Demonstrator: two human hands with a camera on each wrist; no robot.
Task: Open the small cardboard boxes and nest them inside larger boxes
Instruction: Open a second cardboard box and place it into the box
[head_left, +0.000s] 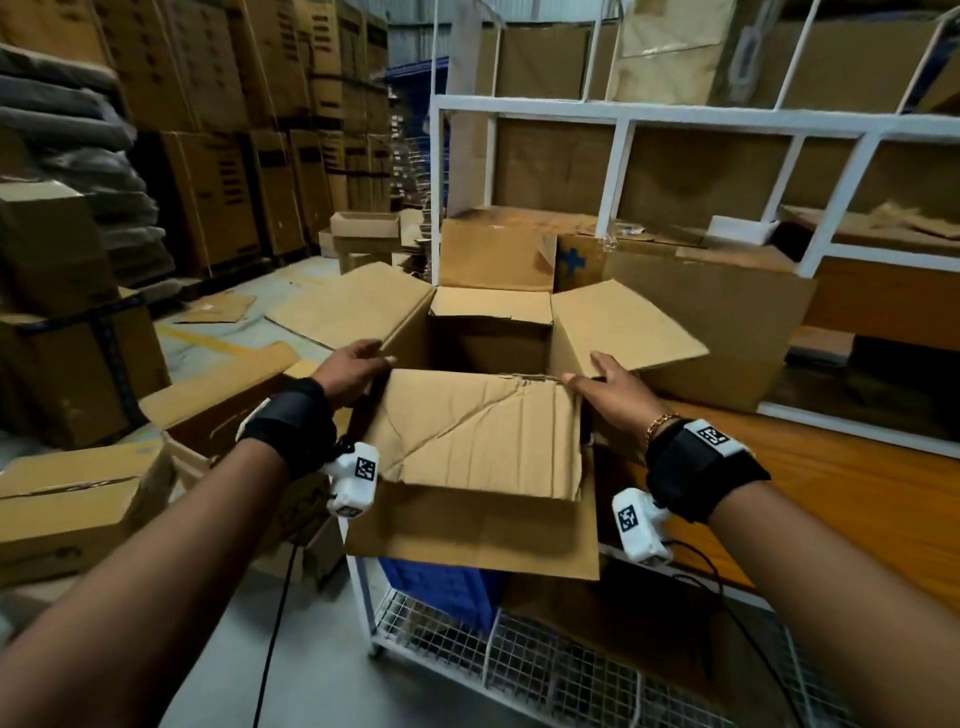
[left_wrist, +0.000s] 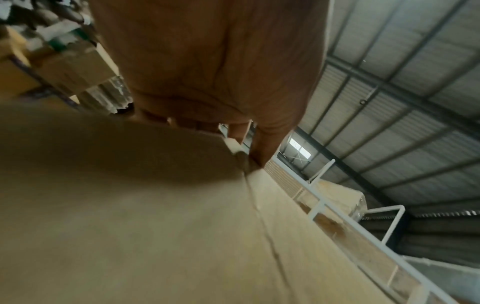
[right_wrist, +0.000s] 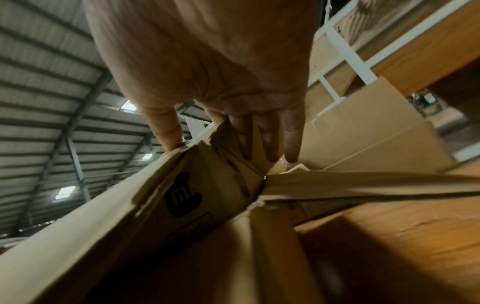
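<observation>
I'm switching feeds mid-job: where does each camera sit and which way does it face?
Head: on the head, looking down at the open box; both forearms, left hand, right hand.
Left wrist: under the palm, facing up past the fingers to the roof.
Right wrist: under the palm, fingers on a flap.
Shared: box, white rack.
</observation>
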